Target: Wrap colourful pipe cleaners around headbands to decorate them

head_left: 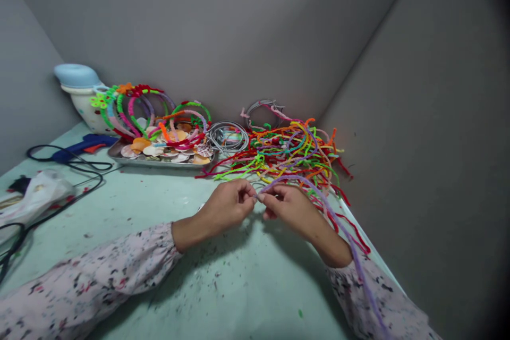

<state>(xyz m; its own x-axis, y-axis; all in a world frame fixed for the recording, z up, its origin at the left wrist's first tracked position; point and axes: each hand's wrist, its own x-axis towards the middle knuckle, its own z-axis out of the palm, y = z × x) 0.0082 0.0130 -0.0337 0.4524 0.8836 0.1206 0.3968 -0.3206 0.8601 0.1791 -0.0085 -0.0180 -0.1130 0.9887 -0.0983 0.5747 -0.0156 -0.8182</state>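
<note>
A long purple pipe cleaner (324, 199) starts at my fingertips, arches over my right hand and trails down past my right sleeve. My right hand (292, 210) pinches it near its end between thumb and forefinger. Close beside it, my left hand (229, 206) is closed in a pinch, its fingertips at the same end of the pipe cleaner. The two hands meet above the table, fingertips almost touching. A large tangle of coloured pipe cleaners (295, 149) lies just behind them.
A metal tray (167, 163) holds shells and several fuzzy coloured rings (137, 111). Beside it lie coils of grey wire (229, 137). At left are a white container with a blue lid (77, 77), a blue glue gun (82, 146), a black cord (85, 191) and a plastic bag (42, 194).
</note>
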